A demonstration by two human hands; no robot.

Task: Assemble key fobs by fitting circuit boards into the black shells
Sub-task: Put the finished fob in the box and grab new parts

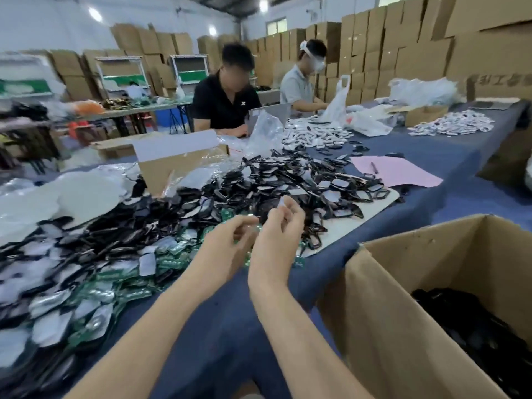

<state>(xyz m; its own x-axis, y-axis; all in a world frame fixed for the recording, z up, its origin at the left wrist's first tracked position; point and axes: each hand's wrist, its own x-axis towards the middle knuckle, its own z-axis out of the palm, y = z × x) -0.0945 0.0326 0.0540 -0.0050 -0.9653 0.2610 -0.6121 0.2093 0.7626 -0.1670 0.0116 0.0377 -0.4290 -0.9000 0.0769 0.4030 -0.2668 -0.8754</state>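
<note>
A large heap of black shells [288, 185] with pale faces covers the blue table [431, 156] ahead of me. Green circuit boards [121, 286] lie in a band along the heap's near edge. My right hand [276, 240] is raised over the heap, and its fingertips pinch a small pale piece [280, 202]. Just left of it, my left hand [227, 249] hovers over the boards with loosely curled fingers; motion blur hides whether it holds anything.
An open cardboard box [403, 283] with black parts inside stands at my right. A smaller cardboard box [178, 165] and clear plastic bags sit behind the heap. A pink sheet [394, 169] lies to the right. Two people work at the table's far end.
</note>
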